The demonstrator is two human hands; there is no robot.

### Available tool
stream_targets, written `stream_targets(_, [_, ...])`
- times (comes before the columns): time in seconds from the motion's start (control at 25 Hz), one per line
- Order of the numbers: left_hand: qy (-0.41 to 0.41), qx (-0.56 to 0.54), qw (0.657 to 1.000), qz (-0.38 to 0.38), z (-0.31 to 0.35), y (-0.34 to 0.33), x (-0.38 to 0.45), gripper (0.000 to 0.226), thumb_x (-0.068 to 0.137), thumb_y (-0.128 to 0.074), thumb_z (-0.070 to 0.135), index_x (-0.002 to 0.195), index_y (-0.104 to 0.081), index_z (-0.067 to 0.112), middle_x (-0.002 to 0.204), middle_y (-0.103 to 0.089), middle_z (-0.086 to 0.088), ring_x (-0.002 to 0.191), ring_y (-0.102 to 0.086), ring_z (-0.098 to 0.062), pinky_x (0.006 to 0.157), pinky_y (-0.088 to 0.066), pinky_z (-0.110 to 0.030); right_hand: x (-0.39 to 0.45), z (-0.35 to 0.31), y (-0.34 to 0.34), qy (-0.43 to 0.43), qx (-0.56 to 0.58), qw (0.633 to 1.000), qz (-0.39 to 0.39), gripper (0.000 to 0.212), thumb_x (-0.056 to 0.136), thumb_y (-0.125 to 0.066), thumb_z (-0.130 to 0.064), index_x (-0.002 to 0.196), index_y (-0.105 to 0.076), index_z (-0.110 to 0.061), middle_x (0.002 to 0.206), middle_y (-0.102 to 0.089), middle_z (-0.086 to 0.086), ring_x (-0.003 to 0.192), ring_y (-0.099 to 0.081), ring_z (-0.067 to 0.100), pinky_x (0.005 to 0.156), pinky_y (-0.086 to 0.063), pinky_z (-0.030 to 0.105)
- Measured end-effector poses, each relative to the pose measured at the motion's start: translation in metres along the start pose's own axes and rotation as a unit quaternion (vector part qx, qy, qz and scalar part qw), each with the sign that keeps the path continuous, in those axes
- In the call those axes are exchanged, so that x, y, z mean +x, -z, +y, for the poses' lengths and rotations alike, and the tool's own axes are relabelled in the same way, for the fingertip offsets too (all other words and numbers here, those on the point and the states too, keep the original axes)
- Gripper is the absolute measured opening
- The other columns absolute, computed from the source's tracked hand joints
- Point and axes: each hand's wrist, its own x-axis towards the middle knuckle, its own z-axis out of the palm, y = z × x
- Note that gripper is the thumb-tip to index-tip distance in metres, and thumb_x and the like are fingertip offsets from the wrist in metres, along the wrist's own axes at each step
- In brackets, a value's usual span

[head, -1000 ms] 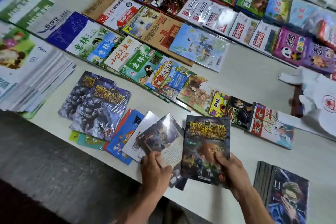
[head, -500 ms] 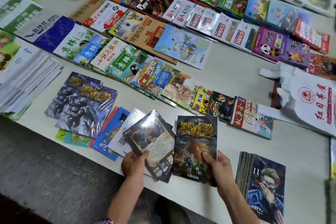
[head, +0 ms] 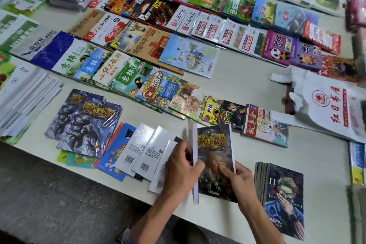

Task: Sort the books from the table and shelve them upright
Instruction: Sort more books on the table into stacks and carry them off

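Two hands (head: 183,172) (head: 240,179) around dark book (head: 214,144) near table edge (head: 138,190).

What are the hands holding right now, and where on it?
Both hands hold one dark-covered book: the left hand grips its white left edge, and the right hand pinches its lower right edge with thumb on the cover.

We see two bare forearms entering from the lower edge of the frame, ending in a bare left hand (head: 181,170) and a bare right hand (head: 240,179). No sleeves, rings or watch show on either.
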Motion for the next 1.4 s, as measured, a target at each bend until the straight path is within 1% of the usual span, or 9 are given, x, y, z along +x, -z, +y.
stream_targets(0.12, [-0.054,-0.002,0.983,-0.174,0.001,-0.035,-0.005,0.064,0.078,-0.062,0.046,0.136,-0.036,0.039,0.135,-0.042,0.013,0.112,-0.054,-0.001,0.087,-0.046,-0.012,0.003,0.002,-0.006,0.000,-0.002,1.000,-0.011,0.027,0.089,-0.064,-0.002,0.091,-0.082,-0.022,0.089,-0.081,0.010,0.083,-0.077,0.029,0.073,-0.061,0.035])
stream_targets(0.24, [-0.053,0.008,0.976,-0.210,-0.020,-0.045,-0.003,0.065,0.083,-0.053,0.055,0.144,-0.041,0.039,0.139,-0.035,0.014,0.134,-0.035,-0.006,0.111,-0.035,-0.028,0.009,0.009,-0.005,-0.056,0.063,0.996,-0.033,0.026,0.100,-0.054,-0.027,0.103,-0.080,-0.025,0.100,-0.080,0.011,0.090,-0.077,0.027,0.078,-0.060,0.038])
stream_targets(0.36, [-0.011,-0.033,0.965,-0.259,-0.039,-0.040,0.001,0.053,0.083,-0.051,0.061,0.131,-0.058,0.040,0.130,-0.039,0.022,0.130,-0.041,-0.007,0.106,-0.043,-0.031,0.015,0.007,-0.008,-0.095,0.074,0.992,-0.046,0.038,0.098,-0.055,-0.048,0.108,-0.077,-0.018,0.101,-0.080,0.012,0.092,-0.077,0.030,0.084,-0.060,0.046])
stream_targets(0.52, [-0.021,0.009,0.977,-0.210,-0.052,-0.038,0.003,0.048,0.087,-0.066,0.028,0.134,-0.055,0.031,0.135,-0.039,0.014,0.129,-0.041,-0.012,0.100,-0.043,-0.024,0.020,0.010,-0.008,-0.059,0.021,0.998,0.021,0.026,0.085,-0.078,-0.012,0.107,-0.068,-0.005,0.082,-0.080,0.009,0.067,-0.075,0.024,0.061,-0.061,0.036])
stream_targets(0.72, [0.047,-0.183,0.974,-0.123,-0.060,-0.023,0.009,0.078,0.070,-0.074,0.013,0.128,-0.038,0.051,0.127,-0.057,0.020,0.115,-0.056,0.002,0.087,-0.047,-0.012,-0.003,0.026,0.033,-0.030,0.121,0.985,-0.122,0.051,0.077,-0.083,-0.015,0.124,-0.063,-0.016,0.116,-0.076,0.014,0.105,-0.073,0.032,0.083,-0.062,0.039])
stream_targets(0.88, [0.080,-0.190,0.965,-0.163,-0.054,-0.037,0.006,0.061,0.070,-0.066,0.010,0.120,-0.053,0.043,0.115,-0.068,0.014,0.120,-0.059,-0.014,0.101,-0.047,-0.029,-0.009,0.028,0.042,-0.002,-0.006,0.999,-0.051,0.046,0.059,-0.060,0.005,0.089,-0.072,-0.029,0.077,-0.075,-0.012,0.067,-0.064,-0.003,0.057,-0.049,0.010])
stream_targets(1.04, [0.067,-0.116,0.964,-0.230,-0.061,-0.048,-0.011,0.079,0.079,-0.062,0.015,0.126,-0.034,0.071,0.128,-0.052,0.037,0.122,-0.046,0.013,0.098,-0.034,-0.007,-0.025,0.046,0.039,-0.013,-0.058,0.998,0.000,0.028,0.052,-0.050,0.000,0.069,-0.061,-0.020,0.068,-0.064,-0.009,0.065,-0.055,0.004,0.054,-0.043,0.011])
stream_targets(1.24, [0.131,-0.039,0.967,-0.216,-0.049,-0.057,-0.005,0.077,0.095,-0.057,0.020,0.155,-0.011,0.033,0.136,-0.029,0.020,0.129,-0.033,-0.005,0.099,-0.025,-0.020,-0.015,0.043,0.036,-0.063,0.035,0.997,0.042,0.029,0.098,-0.049,-0.003,0.113,-0.061,-0.025,0.088,-0.076,-0.003,0.078,-0.073,0.011,0.062,-0.057,0.020])
stream_targets(1.4, [0.203,-0.038,0.963,-0.174,-0.040,-0.061,0.007,0.049,0.091,-0.051,0.010,0.138,-0.046,0.022,0.129,-0.056,0.000,0.105,-0.064,-0.023,0.082,-0.057,-0.030,-0.003,0.045,0.021,-0.121,-0.071,0.987,0.075,0.032,0.090,-0.052,0.005,0.113,-0.059,-0.016,0.070,-0.066,0.008,0.053,-0.054,0.020,0.047,-0.044,0.029])
